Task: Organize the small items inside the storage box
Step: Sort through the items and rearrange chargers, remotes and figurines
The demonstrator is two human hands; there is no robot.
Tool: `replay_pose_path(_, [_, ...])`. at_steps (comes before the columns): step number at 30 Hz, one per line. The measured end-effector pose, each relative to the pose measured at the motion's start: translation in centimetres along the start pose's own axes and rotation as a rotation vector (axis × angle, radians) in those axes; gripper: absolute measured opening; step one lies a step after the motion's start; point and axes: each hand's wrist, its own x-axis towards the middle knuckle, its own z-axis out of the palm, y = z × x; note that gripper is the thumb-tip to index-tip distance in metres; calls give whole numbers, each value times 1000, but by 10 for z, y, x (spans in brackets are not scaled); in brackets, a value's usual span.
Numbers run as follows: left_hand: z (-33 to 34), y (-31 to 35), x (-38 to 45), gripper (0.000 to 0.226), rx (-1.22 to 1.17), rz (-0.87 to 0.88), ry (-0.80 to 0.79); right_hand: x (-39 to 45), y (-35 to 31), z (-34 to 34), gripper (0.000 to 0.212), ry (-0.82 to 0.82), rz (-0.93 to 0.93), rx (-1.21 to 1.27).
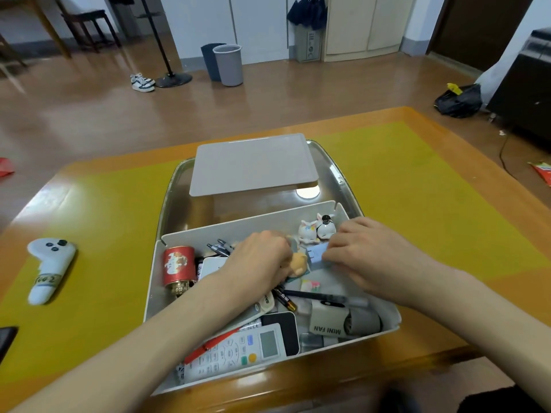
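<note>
**Both hands inside the storage box**

Inside the white storage box on the tabletop, the left hand curls over an orange figurine; the right hand pinches a light-blue card beside it.

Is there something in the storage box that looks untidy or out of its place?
Yes. Inside the storage box the items lie jumbled: the white remote control sits slanted at the near end, overlapping other things, and pens lie crossed at different angles. The box's lid rests apart, behind it on the metal tray.
</note>
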Motion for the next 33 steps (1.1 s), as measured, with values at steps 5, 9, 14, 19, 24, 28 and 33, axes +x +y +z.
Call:
replay_pose_path(5, [4, -9, 6, 20, -77, 21, 25, 9, 7, 6, 35, -53, 137, -61])
replay_pose_path(9, [6, -10, 5, 18, -75, 47, 32, 17, 1, 11, 29, -57, 180, -106])
replay_pose_path(14, [4, -10, 2, 20, -107, 43, 41, 27, -4, 16, 25, -67, 233, -150])
replay_pose_path(19, [3, -10, -1, 22, -108, 51, 33, 31, -5, 20, 27, -50, 281, -162])
replay_pose_path(24, [-8, -10, 2, 27, -132, 56, 60, 30, -3, 21, 28, -14, 273, -117])
replay_pose_path(28, [-19, -15, 8, 24, -112, 41, 138, 26, 1, 14, 21, 106, 258, -83])
replay_pose_path(33, [-26, -5, 28, 18, -4, 14, 170, 23, 21, 4, 18, 329, 337, -77])
